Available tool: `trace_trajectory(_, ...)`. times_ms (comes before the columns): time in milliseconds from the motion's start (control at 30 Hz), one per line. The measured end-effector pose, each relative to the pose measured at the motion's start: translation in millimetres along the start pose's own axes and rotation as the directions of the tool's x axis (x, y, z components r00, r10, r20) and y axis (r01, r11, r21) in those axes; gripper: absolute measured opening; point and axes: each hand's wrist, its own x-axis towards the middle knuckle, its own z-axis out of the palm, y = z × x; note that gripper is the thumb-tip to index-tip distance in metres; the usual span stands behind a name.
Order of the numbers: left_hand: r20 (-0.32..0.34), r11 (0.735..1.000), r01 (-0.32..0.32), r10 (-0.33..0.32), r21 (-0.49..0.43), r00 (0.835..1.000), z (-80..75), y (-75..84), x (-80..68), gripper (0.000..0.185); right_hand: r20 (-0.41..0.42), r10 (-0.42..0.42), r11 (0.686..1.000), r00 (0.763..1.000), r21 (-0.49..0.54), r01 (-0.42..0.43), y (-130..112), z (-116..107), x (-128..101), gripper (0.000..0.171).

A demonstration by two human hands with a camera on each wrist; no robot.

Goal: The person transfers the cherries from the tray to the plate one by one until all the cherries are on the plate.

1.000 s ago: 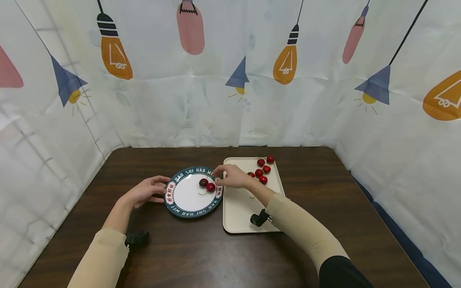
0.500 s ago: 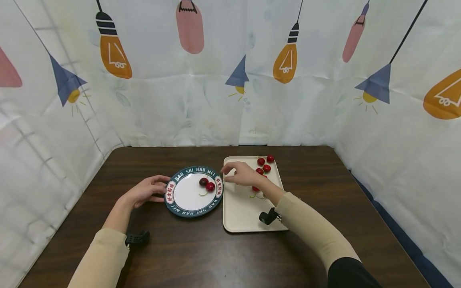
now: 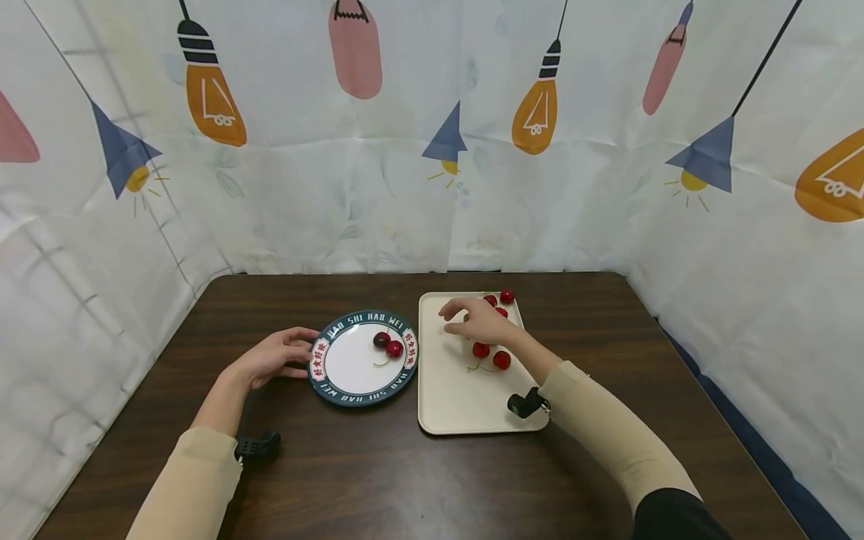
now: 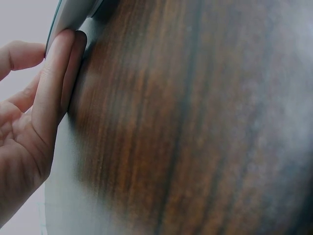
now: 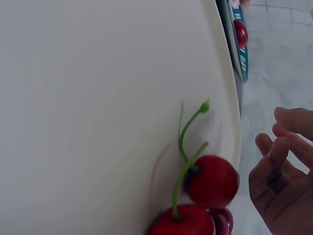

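Note:
A white plate with a dark green rim (image 3: pixel 337 392) lies left of centre on the table and holds two cherries (image 3: pixel 388 344). My left hand (image 3: pixel 302 352) rests with straight fingers (image 4: pixel 57 78) against the plate's left edge (image 4: pixel 68 17). To the right lies a cream tray (image 3: pixel 466 401) with several red cherries, two of them (image 3: pixel 490 355) lying near its middle. My right hand (image 3: pixel 460 318) hovers over the tray's far half beside those cherries, fingers loosely spread and holding nothing. In the right wrist view two stemmed cherries (image 5: pixel 211 182) lie just left of my fingers (image 5: pixel 281 164).
The dark wooden table (image 3: pixel 580 352) is walled on three sides by a white cloth printed with lamps (image 3: pixel 324 202). More cherries (image 3: pixel 505 297) sit at the tray's far right corner. Black camera mounts sit on both wrists (image 3: pixel 525 405).
My right hand left the plate's right rim and moved right over the tray to the cherries. The left hand and the plate stayed where they were.

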Motion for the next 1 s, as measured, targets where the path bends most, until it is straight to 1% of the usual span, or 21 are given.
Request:
trace_trajectory(100,0.000,1.000,-0.002,0.002,0.000,1.000,-0.5,-0.5,-0.1,0.058,-0.014,-0.017,1.000,1.000,-0.002,0.017,6.4,-5.1,-3.0,0.034)
trace_trajectory(267,0.000,1.000,-0.004,0.004,0.000,1.000,-1.2,-1.0,0.5,0.058,-0.046,-0.019,1.000,0.999,0.007,0.019,16.6,-12.6,-7.8,0.031)
trace_trajectory(467,0.000,1.000,-0.005,0.005,-0.002,1.000,-1.6,-2.0,1.4,0.057,-0.065,0.035,0.998,0.997,0.057,-0.031,27.6,-21.0,-15.8,0.032)
trace_trajectory(600,0.000,1.000,-0.007,0.007,0.001,1.000,-1.4,-1.4,1.1,0.057,-0.104,0.045,0.998,0.993,0.050,-0.040,34.8,-28.6,-19.5,0.033)
trace_trajectory(667,-0.002,1.000,-0.006,0.006,0.002,1.000,-1.2,-0.9,1.0,0.057,-0.124,0.061,0.997,0.990,0.055,-0.054,38.0,-32.3,-21.8,0.032)
trace_trajectory(867,-0.005,1.000,0.000,0.000,0.002,1.000,-1.2,-0.9,1.1,0.057,-0.152,0.140,0.985,0.978,0.126,-0.121,49.2,-41.1,-30.0,0.032)
trace_trajectory(1000,-0.006,1.000,0.002,-0.002,0.004,1.000,-1.3,-1.5,1.2,0.057,-0.206,0.156,0.985,0.966,0.110,-0.136,58.3,-46.5,-34.7,0.031)
